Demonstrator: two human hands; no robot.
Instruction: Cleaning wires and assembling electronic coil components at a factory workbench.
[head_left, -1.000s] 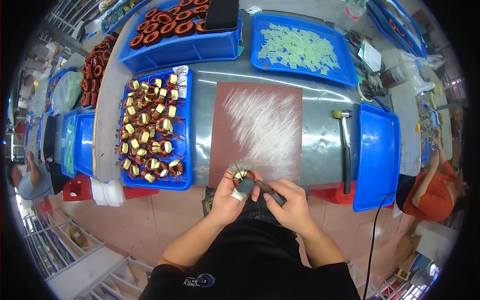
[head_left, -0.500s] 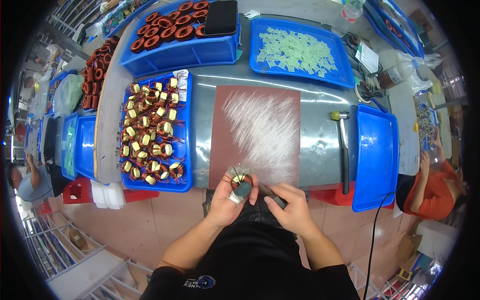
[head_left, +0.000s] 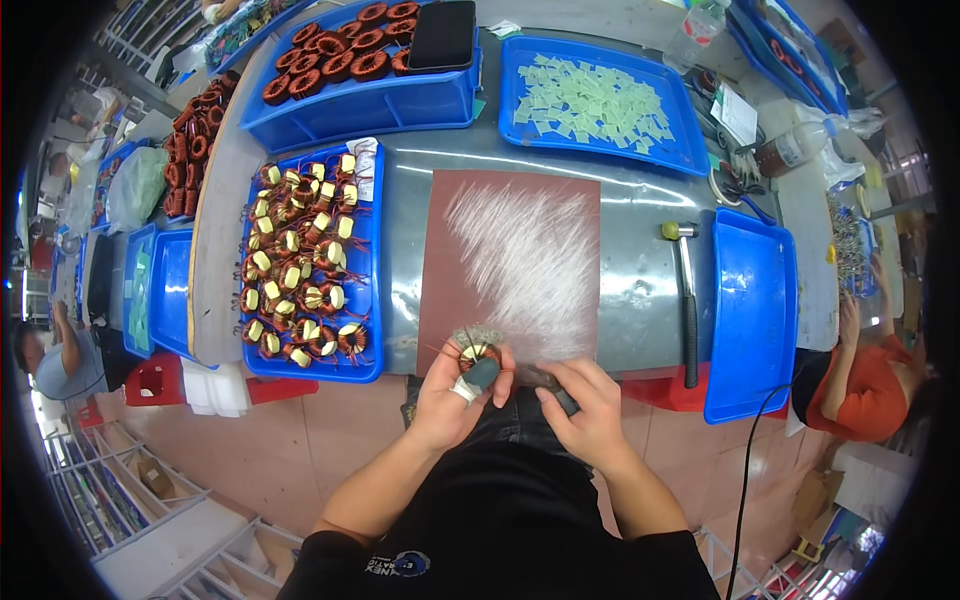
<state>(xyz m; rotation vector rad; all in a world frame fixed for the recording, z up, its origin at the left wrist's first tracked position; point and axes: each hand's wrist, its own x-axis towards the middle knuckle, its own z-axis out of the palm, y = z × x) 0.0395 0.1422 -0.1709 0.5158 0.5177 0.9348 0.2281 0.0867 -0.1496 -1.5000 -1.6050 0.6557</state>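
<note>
My left hand (head_left: 455,392) grips a small copper-wound ring coil (head_left: 478,353) with a yellow band, held at the near edge of a brown scratched mat (head_left: 515,255); a grey cover sits on its thumb. My right hand (head_left: 588,407) is closed on a dark tool handle (head_left: 548,378) that points toward the coil. Thin copper leads stick out from the coil. Both hands hover just over the table's front edge, close together.
A blue tray (head_left: 372,250) of several similar coils lies left of the mat. A hammer (head_left: 686,300) and an empty blue tray (head_left: 755,315) lie to the right. Blue bins with larger coils (head_left: 360,95) and pale green squares (head_left: 598,100) stand behind. Other people sit at far left and right.
Both hands have stayed near the mat's front edge; the coil has turned slightly in my left hand and the right hand has shifted a little.
</note>
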